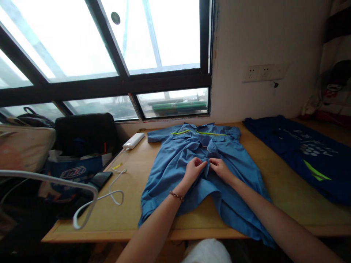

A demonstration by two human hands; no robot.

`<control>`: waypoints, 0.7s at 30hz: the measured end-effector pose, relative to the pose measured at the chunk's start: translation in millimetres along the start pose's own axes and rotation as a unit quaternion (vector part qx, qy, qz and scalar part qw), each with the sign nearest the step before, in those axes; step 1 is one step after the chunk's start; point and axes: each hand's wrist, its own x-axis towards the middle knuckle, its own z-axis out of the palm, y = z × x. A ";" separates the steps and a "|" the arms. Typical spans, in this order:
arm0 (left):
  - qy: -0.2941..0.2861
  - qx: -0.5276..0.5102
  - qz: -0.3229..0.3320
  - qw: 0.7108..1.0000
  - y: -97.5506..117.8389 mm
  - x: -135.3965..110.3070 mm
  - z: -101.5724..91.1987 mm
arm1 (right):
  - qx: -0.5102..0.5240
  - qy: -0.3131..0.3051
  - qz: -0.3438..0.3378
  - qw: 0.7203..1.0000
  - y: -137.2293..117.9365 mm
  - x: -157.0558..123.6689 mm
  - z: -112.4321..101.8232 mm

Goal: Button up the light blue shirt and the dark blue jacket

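Blue shirt point(203, 164) lies flat on table point(131, 204), power bank point(133, 140) and navy garment point(307, 153) beside, left hand point(194, 168) and right hand point(218, 167) pinching its front placket.

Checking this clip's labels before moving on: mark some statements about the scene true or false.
1. Both the left hand and the right hand pinch the front of the light blue shirt. True.
2. The shirt hangs from the white hanger. False: it lies spread on the wooden table, the hanger apart at its left.
3. A dark blue garment lies right of the shirt. True.
4. The white power bank rests on the dark blue garment. False: it sits on the table, left of the shirt's collar.
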 end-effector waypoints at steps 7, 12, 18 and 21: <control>0.013 0.174 0.082 0.981 -0.9 -10.8 5.3 | -0.029 0.015 0.015 0.999 -2.9 -0.1 4.0; -0.008 0.196 0.094 0.976 3.2 -11.0 4.2 | -0.036 0.051 0.014 0.998 3.7 3.6 4.0; 0.133 0.370 0.142 0.908 13.9 -4.7 -22.3 | -0.239 0.278 -0.073 0.927 6.0 10.5 -30.8; 0.114 0.341 0.079 0.930 4.6 5.4 -40.6 | -0.358 0.350 -0.088 0.861 8.2 13.1 -54.8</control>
